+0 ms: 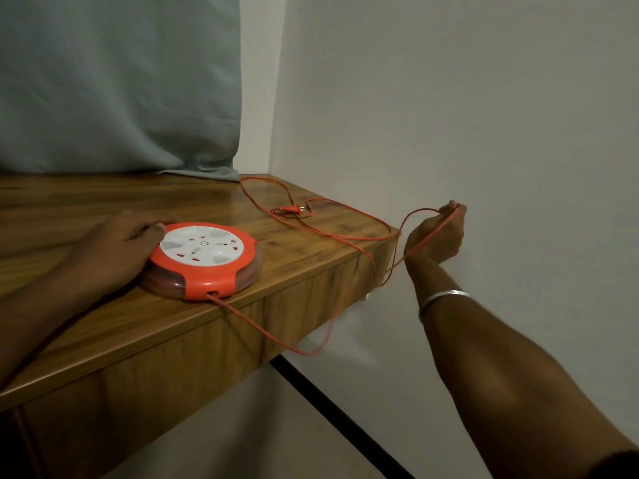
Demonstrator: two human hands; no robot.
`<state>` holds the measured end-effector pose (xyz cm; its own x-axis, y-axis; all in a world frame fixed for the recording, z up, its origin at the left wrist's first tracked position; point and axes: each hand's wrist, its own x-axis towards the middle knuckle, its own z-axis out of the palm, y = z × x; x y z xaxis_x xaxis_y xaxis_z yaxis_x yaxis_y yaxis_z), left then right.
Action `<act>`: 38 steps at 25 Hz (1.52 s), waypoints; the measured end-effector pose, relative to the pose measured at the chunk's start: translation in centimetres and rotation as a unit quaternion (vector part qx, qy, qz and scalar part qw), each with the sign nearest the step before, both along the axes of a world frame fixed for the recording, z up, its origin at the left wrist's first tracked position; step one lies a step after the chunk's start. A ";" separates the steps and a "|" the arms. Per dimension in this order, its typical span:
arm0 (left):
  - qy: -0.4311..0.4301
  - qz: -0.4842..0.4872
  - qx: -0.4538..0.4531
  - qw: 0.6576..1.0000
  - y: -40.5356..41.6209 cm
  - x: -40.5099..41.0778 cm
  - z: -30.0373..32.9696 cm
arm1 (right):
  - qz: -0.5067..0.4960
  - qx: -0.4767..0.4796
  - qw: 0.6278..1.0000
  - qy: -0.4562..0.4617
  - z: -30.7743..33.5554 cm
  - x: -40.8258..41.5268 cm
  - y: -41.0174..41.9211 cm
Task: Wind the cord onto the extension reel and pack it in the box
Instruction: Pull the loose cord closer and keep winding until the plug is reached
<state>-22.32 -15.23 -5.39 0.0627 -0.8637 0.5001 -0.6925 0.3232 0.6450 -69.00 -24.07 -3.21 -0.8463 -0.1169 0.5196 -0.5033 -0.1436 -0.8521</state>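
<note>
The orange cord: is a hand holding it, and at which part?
Yes. The right hand pinches the orange cord mid-length, beyond the table's end, far from its plug.

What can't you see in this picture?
Head view, all of it:
- The box: nowhere in the frame.
- Left hand: its fingertips hide behind the reel.
- Cord: blurred where it hangs below the table edge.
- Plug: too small for detail.
- Right hand pinches the cord.

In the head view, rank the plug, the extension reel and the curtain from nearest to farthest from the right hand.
From the right hand, off the table's right end:
1. Plug, on the table near its far right corner.
2. Extension reel, at the front edge under the left hand.
3. Curtain, behind the table, far left.
</note>
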 end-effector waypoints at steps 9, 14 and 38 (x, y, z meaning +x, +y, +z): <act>0.010 0.020 0.005 1.000 2.0 -0.4 1.0 | 0.232 0.135 0.912 0.310 4.3 7.9 2.3; -0.020 0.047 0.032 0.998 4.3 2.3 2.1 | 0.392 0.130 0.805 0.426 12.8 19.4 3.7; 0.085 0.231 0.019 0.969 17.3 21.4 1.8 | 0.700 0.161 0.383 0.581 7.3 51.7 11.2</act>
<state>-0.91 2.09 -3.60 0.5255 -0.7413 0.4176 -0.6402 -0.0212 0.7679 -17.34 -12.85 4.12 0.9432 -0.2497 0.2192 -0.1912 -0.9474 -0.2568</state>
